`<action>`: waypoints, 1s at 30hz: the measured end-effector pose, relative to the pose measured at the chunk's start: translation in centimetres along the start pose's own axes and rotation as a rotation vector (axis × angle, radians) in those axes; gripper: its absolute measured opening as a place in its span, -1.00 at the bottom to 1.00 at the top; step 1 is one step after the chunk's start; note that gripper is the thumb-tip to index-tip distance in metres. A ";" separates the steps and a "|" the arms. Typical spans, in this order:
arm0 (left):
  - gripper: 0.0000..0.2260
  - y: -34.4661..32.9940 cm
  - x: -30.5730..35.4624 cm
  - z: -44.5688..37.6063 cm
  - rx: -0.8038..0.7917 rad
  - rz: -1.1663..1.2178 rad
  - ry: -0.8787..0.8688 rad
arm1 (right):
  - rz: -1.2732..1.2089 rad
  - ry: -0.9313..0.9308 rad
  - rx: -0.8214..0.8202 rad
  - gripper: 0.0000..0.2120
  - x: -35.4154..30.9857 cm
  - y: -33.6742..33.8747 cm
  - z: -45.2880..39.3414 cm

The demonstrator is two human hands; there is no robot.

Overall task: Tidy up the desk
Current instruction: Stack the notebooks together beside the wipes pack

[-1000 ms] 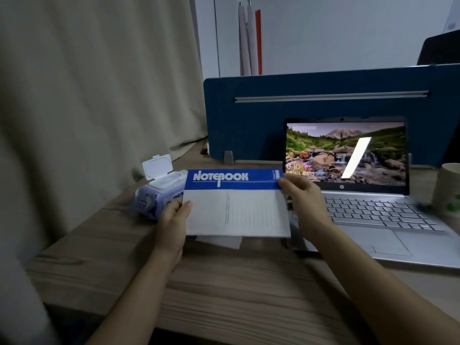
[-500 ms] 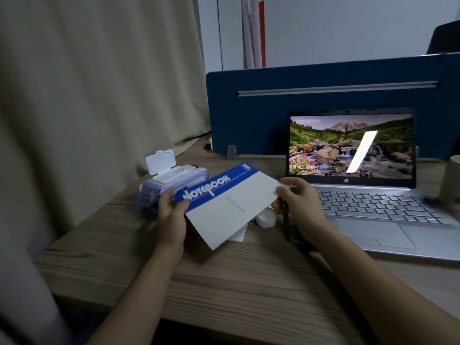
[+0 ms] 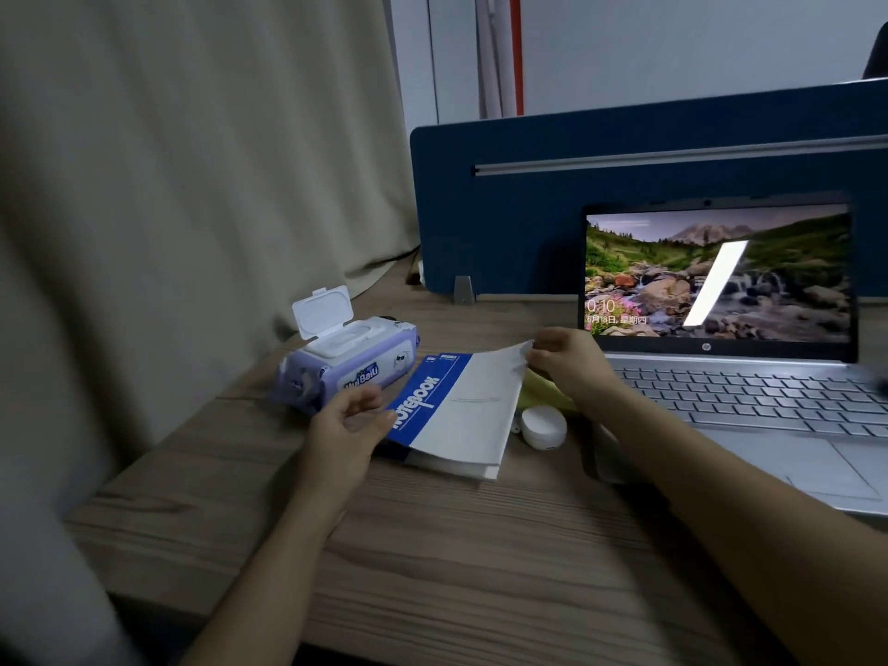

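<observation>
Item: notebook (image 3: 456, 411), lying slanted on the table (image 3: 432, 560) between the wipes pack (image 3: 346, 367) and the laptop (image 3: 721, 377). We judge its raised cover may crease, or its edge nudge the small white case (image 3: 543, 426). Our left hand (image 3: 346, 425) pinches the blue edge; our right hand (image 3: 567, 362) pinches the far corner, forearms low.

The notebook (image 3: 456, 411) had a white cover with a broad blue band carrying white lettering. The wipes pack (image 3: 346, 362) was pale lilac with blue print and a white flip lid. The earbud case (image 3: 543, 426) was white, and something yellow-green (image 3: 540, 389) showed beside it. The laptop (image 3: 749, 406) was silver, its screen a picture of green slopes, brown rocks and pink flowers. The desk (image 3: 456, 560) was brown woodgrain, the divider (image 3: 528, 209) dark blue, the curtain (image 3: 192, 161) beige.
</observation>
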State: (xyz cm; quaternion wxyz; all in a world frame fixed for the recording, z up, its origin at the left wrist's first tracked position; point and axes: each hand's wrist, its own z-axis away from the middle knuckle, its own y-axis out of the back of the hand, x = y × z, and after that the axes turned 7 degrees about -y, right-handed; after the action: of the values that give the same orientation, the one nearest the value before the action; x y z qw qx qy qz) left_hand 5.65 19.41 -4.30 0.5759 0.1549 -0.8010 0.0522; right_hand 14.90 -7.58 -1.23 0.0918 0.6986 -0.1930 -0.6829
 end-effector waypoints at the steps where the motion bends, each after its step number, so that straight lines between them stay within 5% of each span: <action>1: -0.73 0.0 -0.1 0.1 -0.019 -0.055 -0.006 | 0.017 0.007 -0.006 -0.60 0.0 -0.2 -0.3; 6: -0.77 0.0 -0.3 0.5 -0.050 -0.339 -0.065 | 0.050 0.026 -0.009 -0.71 1.0 -0.6 -1.1; 13: -0.82 -0.2 -0.1 0.9 -0.045 -0.448 -0.086 | -0.124 0.053 -0.019 -0.75 0.7 0.2 -0.4; 18: -0.87 -0.3 0.2 1.1 -0.023 -0.468 -0.118 | 0.048 0.176 -0.019 -0.80 0.8 1.7 2.1; 24: -0.79 -1.5 1.3 2.0 -0.145 -0.468 -0.314 | 0.312 0.329 -0.281 -0.82 1.1 3.9 5.9; 30: -0.77 -3.3 2.3 1.9 -0.279 -0.462 -0.355 | 0.582 0.392 -0.285 -0.65 1.5 4.9 7.7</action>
State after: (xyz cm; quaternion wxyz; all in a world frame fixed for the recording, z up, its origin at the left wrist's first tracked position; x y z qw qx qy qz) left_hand 4.26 15.38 -3.04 0.4394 0.2590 -0.8321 -0.2180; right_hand 6.54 -11.61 -1.05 0.4134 0.7122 -0.2649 -0.5017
